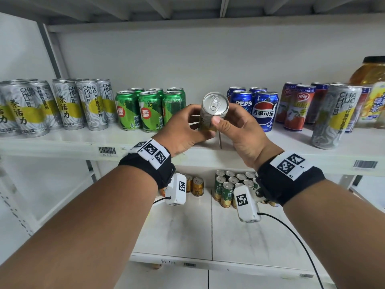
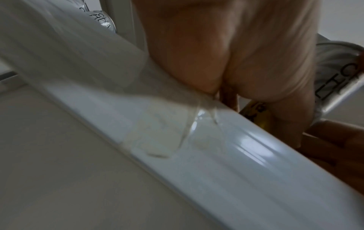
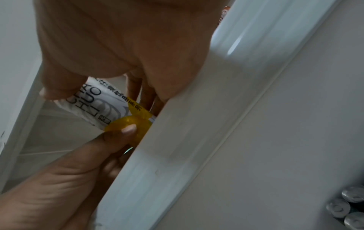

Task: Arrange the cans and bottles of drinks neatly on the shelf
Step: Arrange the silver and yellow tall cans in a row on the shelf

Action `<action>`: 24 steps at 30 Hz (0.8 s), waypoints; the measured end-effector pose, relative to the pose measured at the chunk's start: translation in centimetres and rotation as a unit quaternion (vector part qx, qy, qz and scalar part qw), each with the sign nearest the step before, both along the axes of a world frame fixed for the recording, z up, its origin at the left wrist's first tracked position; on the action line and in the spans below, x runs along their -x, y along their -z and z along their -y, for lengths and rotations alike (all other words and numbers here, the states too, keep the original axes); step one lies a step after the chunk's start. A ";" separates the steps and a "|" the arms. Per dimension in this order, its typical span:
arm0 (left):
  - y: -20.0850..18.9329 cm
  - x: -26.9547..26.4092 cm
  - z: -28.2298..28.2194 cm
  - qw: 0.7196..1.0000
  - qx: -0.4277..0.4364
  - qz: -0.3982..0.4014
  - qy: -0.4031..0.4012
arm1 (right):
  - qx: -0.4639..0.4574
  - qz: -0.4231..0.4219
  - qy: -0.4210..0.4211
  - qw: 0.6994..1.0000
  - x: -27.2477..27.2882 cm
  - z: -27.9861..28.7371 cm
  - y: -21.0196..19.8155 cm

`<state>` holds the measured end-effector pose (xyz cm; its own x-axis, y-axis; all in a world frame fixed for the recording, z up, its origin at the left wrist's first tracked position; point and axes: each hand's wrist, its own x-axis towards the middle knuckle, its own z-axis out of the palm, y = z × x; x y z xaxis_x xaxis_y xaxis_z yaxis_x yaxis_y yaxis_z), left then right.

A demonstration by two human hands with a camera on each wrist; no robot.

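Observation:
Both my hands hold one tall silver-and-yellow CHA HUO LI can (image 1: 215, 104) above the shelf's front edge (image 1: 62, 142), tilted so its pull-tab top faces me. My left hand (image 1: 200, 125) grips its lower body from the left; my right hand (image 1: 224, 119) grips it from the right, thumb on the near side. In the right wrist view the can (image 3: 98, 101) shows under my palm, with the left thumb (image 3: 118, 133) on its yellow band. In the left wrist view the can (image 2: 334, 70) appears past my palm. More silver cans (image 1: 41, 107) stand grouped at far left.
On the same shelf stand green cans (image 1: 145, 109), blue Pepsi cans (image 1: 260, 109), red-orange cans (image 1: 295, 109), a lone silver can (image 1: 333, 115) near the front right, and a yellow tea bottle (image 1: 373, 101). Small green and gold cans (image 1: 229, 184) sit on the lower shelf.

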<state>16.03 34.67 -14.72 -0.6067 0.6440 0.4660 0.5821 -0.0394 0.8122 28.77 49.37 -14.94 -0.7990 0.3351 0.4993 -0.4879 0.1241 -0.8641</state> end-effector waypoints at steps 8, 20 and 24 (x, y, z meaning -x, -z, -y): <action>-0.1 -0.3 0.6 0.997 -0.002 0.064 0.044 | 0.036 0.026 0.015 0.999 0.7 -0.5 -0.3; -0.2 0.1 -0.1 0.990 0.001 0.122 0.077 | 0.031 0.055 0.011 0.998 0.8 -0.3 -0.6; -0.2 -0.3 0.0 0.988 -0.003 0.130 0.088 | 0.028 0.078 0.001 0.997 0.7 -0.2 -0.6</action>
<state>16.34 34.63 -14.55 -0.5857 0.7474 0.3136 0.3386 -0.1259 0.9325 28.09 49.60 -14.32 -0.8645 0.3607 0.3499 -0.3475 0.0738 -0.9348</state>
